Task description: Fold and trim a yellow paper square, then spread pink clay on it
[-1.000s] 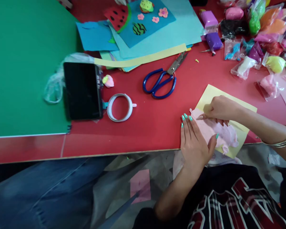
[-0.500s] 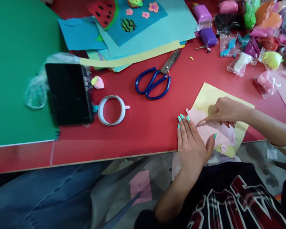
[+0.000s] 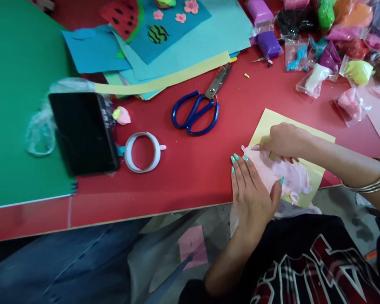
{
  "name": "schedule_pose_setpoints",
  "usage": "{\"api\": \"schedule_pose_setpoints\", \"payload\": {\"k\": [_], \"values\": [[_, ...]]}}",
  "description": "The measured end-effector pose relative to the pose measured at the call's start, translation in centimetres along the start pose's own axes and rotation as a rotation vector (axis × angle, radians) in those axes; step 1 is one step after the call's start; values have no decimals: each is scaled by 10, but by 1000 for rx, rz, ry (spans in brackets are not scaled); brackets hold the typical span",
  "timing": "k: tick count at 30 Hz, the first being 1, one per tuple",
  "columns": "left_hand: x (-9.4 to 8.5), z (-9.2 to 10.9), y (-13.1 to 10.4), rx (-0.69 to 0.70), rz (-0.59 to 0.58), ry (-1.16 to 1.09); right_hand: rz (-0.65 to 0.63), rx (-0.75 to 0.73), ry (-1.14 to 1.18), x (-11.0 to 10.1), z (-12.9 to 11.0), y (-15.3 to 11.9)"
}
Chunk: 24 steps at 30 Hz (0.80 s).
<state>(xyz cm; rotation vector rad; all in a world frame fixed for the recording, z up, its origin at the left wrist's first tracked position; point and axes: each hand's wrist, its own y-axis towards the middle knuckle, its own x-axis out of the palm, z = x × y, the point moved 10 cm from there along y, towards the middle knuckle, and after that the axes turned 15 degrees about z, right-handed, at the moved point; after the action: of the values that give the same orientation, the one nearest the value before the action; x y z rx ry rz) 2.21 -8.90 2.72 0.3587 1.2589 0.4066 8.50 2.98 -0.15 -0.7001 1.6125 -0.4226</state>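
My left hand [image 3: 252,192] lies flat with its green-nailed fingers stretched out, at the left edge of a thin, uneven sheet of pale pink clay [image 3: 285,175]. This clay is spread over a yellow paper sheet [image 3: 318,143] near the table's front edge. Above it is my right hand [image 3: 285,141], with one finger stretched out and touching the clay near its upper left corner. The other fingers of that hand are curled under and partly hidden. It holds nothing that I can see.
Blue-handled scissors [image 3: 198,112] lie open left of the paper. Farther left are a roll of tape [image 3: 142,153], a small pink-and-yellow clay piece [image 3: 122,115] and a black device [image 3: 84,133]. Bagged coloured clay [image 3: 356,71] fills the back right. Blue paper sheets [image 3: 190,52] lie at the back.
My right hand has moved its outstretched finger up and left over the pink clay, toward its corner. My left hand stays flat in its place. The view has shifted slightly.
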Motion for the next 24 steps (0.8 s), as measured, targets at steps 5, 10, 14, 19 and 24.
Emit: {"api": "schedule_pose_setpoints", "payload": {"k": [5, 10, 14, 19, 24], "values": [[-2, 2, 1, 20, 30, 24, -60, -47, 74, 2, -1, -3], [-2, 1, 0, 4, 36, 17, -2, -161, 32, -1, -6, -1], [-1, -1, -1, -15, 26, 13, 14, -101, -7, 2, -5, 4], [-1, 0, -1, -1, 25, 22, 58, -13, -20, -4, -4, 2], [-1, 2, 0, 30, 36, 63, 29, -37, 10, -2, -4, 0]]}}
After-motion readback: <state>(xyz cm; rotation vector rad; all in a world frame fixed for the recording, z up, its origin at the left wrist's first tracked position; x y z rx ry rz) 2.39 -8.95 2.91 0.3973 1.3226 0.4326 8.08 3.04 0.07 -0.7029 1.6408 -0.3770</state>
